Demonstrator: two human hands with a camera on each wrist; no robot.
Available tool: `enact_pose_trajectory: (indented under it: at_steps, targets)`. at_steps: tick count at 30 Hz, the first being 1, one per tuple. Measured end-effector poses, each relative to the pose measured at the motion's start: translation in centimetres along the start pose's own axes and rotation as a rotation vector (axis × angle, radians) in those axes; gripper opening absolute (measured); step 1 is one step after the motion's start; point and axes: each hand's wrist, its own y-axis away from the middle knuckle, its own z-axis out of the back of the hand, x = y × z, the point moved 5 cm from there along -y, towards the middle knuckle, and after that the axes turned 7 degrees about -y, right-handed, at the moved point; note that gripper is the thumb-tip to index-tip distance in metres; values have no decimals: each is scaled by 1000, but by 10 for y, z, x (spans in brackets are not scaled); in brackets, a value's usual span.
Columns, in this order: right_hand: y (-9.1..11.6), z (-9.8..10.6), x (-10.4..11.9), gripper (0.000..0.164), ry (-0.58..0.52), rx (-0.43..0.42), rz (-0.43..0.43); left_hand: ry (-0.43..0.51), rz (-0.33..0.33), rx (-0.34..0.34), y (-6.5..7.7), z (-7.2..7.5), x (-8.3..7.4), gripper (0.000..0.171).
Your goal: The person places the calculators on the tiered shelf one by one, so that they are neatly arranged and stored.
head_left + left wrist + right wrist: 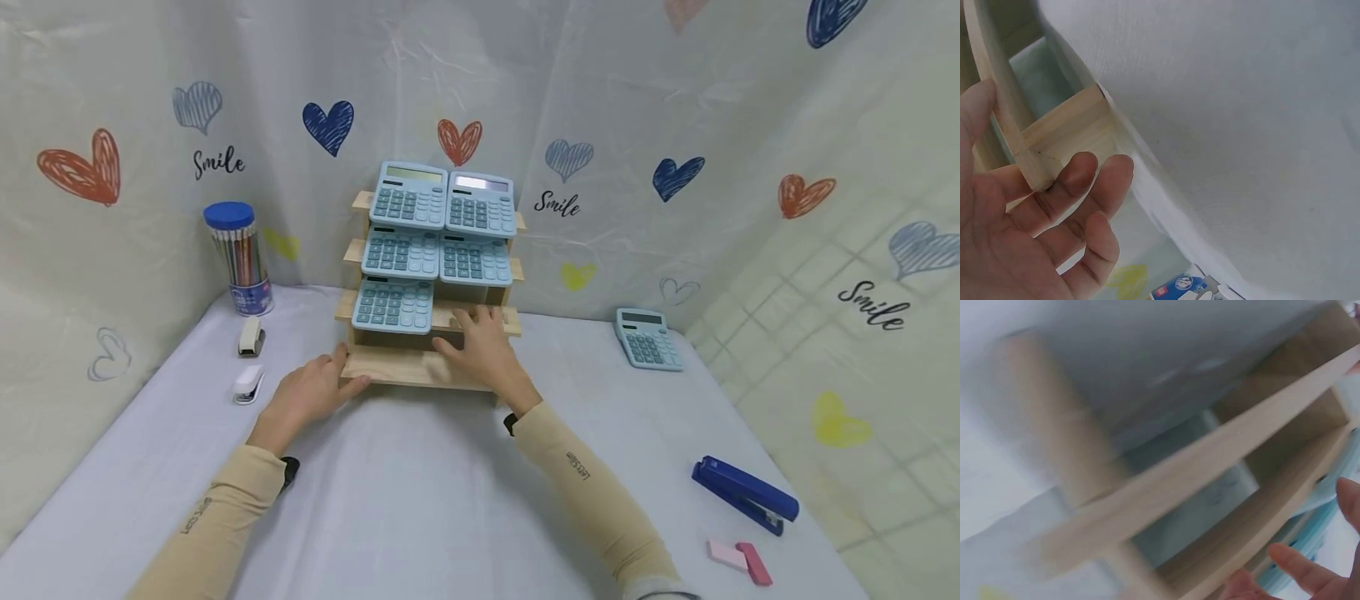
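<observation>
A wooden tiered rack (412,367) stands at the back of the table. Light blue calculators lean on it: two on the top tier (408,196), two on the second (475,261), one at the left of the third (393,306). My left hand (307,390) grips the rack's lower left corner. In the left wrist view, its thumb lies along the board edge and its fingers (1079,181) bend around the board's end. My right hand (487,350) reaches to the third tier's bare right part, fingers spread, holding nothing. The right wrist view shows its fingers (1310,569) beside the blurred boards.
Another blue calculator (648,340) lies at the back right. A blue stapler (745,493) and pink and red erasers (738,560) are at the front right. On the left stand a blue-lidded tub of pencils (240,258) and two small white staplers (248,383). A heart-printed curtain (465,75) hangs behind.
</observation>
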Motion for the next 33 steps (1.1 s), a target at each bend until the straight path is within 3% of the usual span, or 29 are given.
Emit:
enact_pose_trajectory:
  at_steps: [4,11,17,21,28,33]
  targets:
    - [8,16,-41,60,-23,-50,-29,-8,13,17,0,0,2,86]
    - [15,46,-137,68,-14,-86,-203,-11,16,20,2,3,4,87]
    - [24,71,-222,75,44,-43,-360,-9,6,25,2,2,2,88]
    - [25,85,-272,83,79,35,-477,-18,5,21,0,1,1,87]
    - [39,96,-333,95,19,183,-687,-15,5,-4,-3,0,2,86]
    - [55,95,-354,102,-19,238,-787,-20,8,2,-4,-2,2,86]
